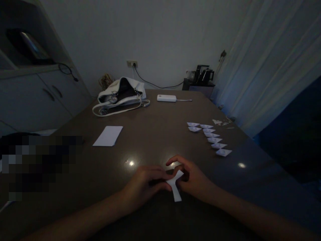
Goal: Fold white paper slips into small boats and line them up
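Both of my hands meet at the near middle of the dark table (155, 134), over a small folded piece of white paper (176, 189). My left hand (145, 185) has its fingers curled and pressed on the paper's left side. My right hand (192, 175) pinches the paper's upper end, with the index finger arched over it. The paper's lower end sticks out toward me between the two hands.
A row of several folded white paper boats (212, 137) lies to the right, with paper scraps (220, 122) beyond. A white sheet (108, 136) lies left of centre. Farther back are a white handbag (121, 95) and a white power bank (166, 98) with cable.
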The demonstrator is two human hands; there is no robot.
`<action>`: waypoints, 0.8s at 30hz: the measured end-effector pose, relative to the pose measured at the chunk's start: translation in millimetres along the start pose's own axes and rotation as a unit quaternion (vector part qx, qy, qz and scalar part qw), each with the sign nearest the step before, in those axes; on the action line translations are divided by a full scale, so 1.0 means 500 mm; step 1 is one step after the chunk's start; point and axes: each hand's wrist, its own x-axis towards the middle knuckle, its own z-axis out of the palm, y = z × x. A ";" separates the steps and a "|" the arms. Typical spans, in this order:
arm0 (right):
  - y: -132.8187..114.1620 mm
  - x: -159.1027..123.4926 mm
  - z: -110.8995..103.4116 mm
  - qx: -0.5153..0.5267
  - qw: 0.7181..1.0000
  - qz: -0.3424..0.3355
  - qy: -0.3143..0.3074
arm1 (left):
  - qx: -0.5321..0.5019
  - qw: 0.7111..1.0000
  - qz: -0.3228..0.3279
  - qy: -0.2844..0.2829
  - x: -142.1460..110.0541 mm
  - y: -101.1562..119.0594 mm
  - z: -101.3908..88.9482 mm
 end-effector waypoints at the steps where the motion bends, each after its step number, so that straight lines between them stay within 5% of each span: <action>1: -0.001 0.000 0.000 0.004 1.000 0.003 -0.001 | -0.007 1.000 -0.008 0.004 0.000 0.000 -0.001; 8: -0.008 0.001 -0.008 0.065 0.991 -0.077 0.084 | -0.173 0.968 -0.163 0.081 0.016 -0.021 -0.014; 16: -0.012 0.000 -0.003 -0.065 0.991 -0.091 0.076 | -0.242 0.953 -0.184 0.012 0.020 -0.010 -0.001; 24: -0.015 0.002 -0.003 -0.027 0.993 -0.079 0.081 | -0.177 0.970 -0.167 0.000 0.015 -0.014 0.000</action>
